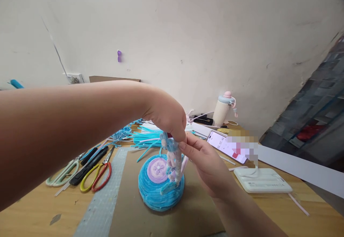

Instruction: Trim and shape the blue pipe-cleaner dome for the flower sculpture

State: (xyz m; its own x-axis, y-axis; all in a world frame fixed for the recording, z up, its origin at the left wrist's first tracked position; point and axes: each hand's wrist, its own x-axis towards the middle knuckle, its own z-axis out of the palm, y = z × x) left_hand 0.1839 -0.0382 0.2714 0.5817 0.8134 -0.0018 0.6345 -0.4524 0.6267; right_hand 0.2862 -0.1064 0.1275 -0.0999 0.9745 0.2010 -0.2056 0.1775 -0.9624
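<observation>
The white post (178, 163) stands near the right edge of the blue round base (161, 202), which sits on cardboard (127, 197) on the bench (32, 208). The left hand (173, 122) curls over the post's top; its fingertips are hidden, so its grip cannot be determined. The right hand (206, 154) has thumb and forefinger drawn together there, anything between them obscured. Neither hand steadies the base. Assessed risks: sideways force up high could lean or loosen the off-centre post, tip the base, or crush the blue trim (171, 144).
</observation>
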